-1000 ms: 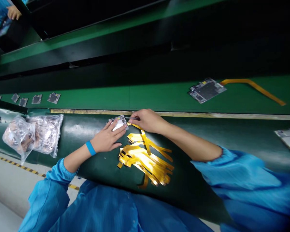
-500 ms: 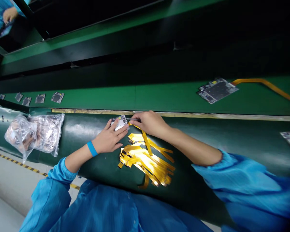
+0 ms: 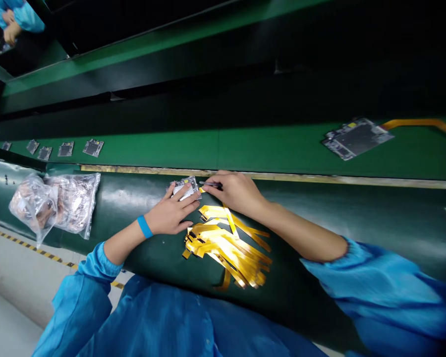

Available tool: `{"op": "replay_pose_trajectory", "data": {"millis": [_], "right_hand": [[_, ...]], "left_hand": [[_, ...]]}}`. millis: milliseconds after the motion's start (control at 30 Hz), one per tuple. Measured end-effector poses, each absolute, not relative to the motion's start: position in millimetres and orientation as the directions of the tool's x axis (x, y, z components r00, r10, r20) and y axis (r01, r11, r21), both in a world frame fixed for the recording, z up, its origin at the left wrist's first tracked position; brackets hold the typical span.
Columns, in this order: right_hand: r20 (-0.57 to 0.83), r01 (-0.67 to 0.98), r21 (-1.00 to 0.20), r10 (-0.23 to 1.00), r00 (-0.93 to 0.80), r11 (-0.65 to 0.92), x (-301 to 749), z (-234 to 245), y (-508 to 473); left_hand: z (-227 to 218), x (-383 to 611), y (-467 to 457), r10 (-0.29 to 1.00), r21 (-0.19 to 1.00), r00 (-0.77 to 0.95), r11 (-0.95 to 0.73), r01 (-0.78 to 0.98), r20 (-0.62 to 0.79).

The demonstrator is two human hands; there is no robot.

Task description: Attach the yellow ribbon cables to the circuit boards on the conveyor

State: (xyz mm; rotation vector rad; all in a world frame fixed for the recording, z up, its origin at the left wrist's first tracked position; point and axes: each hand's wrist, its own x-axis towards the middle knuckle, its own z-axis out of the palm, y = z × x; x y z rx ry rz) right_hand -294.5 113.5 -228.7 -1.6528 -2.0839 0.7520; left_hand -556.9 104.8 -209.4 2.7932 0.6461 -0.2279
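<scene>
Lying on the mat (image 3: 357, 223): gold flex cables (image 3: 226, 248); a bag (image 3: 54, 203), contents unclear

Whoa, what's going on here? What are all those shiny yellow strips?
A person in a blue smock is working at a dark green bench. Their left hand rests on a small shiny packet, and their right hand pinches a thin dark tool right beside it. The shiny strips are a pile of gold ribbon cables, and a circuit board sits farther away on a green shelf.
</scene>
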Motion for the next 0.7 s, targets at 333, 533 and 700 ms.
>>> {"op": "replay_pose_trajectory", "data": {"millis": [333, 533, 700], "right_hand": [[-0.083, 0.821, -0.558, 0.976, -0.199, 0.120, -296, -218, 110], [-0.055, 0.834, -0.490, 0.946, -0.318, 0.252, -299, -217, 109], [-0.074, 0.842, -0.466, 0.937, -0.341, 0.270, -298, -217, 111]], "left_hand": [[-201, -551, 106, 0.400, 0.195, 0.881, -0.871, 0.451, -0.253], [-202, -551, 106, 0.410, 0.201, 0.880, -0.866, 0.459, -0.241], [-203, -552, 105, 0.409, 0.203, 0.883, -0.867, 0.454, -0.229]]}}
